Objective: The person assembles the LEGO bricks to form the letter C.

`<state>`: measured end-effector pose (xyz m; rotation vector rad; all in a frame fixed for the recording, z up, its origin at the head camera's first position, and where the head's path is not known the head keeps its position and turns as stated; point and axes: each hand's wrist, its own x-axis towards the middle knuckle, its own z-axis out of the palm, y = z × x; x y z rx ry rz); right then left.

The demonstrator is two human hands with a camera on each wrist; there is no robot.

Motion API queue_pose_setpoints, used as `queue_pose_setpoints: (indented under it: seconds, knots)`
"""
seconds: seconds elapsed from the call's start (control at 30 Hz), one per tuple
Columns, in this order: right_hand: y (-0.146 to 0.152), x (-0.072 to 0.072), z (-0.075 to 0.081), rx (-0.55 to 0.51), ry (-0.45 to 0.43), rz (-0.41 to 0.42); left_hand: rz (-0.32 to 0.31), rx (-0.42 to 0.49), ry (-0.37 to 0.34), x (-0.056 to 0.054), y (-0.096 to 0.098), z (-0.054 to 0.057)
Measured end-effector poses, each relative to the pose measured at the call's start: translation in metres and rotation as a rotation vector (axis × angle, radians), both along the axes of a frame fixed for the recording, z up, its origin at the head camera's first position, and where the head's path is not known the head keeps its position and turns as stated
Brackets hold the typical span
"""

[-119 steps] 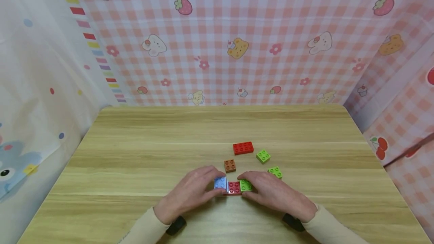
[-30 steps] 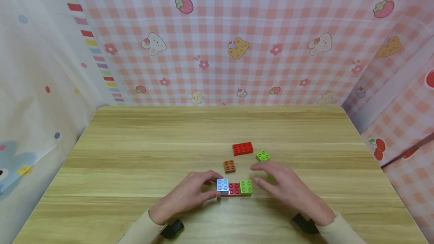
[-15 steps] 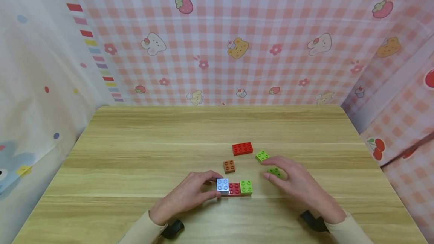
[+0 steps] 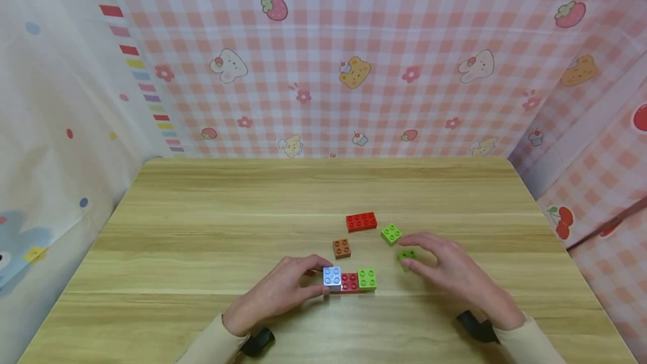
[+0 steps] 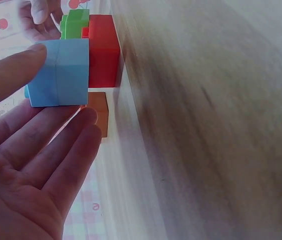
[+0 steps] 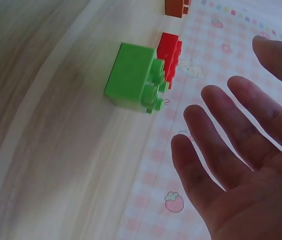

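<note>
Light-blue block (image 4: pixel 332 278) sits on the 9 o'clock end of a red base (image 4: pixel 349 281), pinched by the left hand (image 4: pixel 281 291). Green end brick (image 4: pixel 367 278) occupies the 3 o'clock end; red studs show between. Right hand (image 4: pixel 452 269), fingers spread, is at 3 o'clock by a loose green brick (image 4: pixel 407 254); contact cannot be determined. Brown brick (image 4: pixel 341 248) stands apart at 12 o'clock, long red brick (image 4: pixel 361 222) beyond, second loose green brick (image 4: pixel 391 235) at 1. Table (image 4: pixel 242 201): far edge well apart, 12 o'clock.
</note>
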<state>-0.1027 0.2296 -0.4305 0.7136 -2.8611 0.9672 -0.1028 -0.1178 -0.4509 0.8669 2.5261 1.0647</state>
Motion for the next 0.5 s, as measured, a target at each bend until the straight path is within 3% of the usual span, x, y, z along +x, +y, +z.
queue_pose_setpoints:
  seconds: [0.3,0.5]
  knots:
    - [0.008,-0.005,-0.003,0.022,-0.075,0.027,0.002,-0.008,-0.003,0.0,0.0,0.001]
    - [0.014,-0.008,-0.005,0.02,-0.181,0.047,-0.003,-0.004,-0.003,0.0,0.0,0.002]
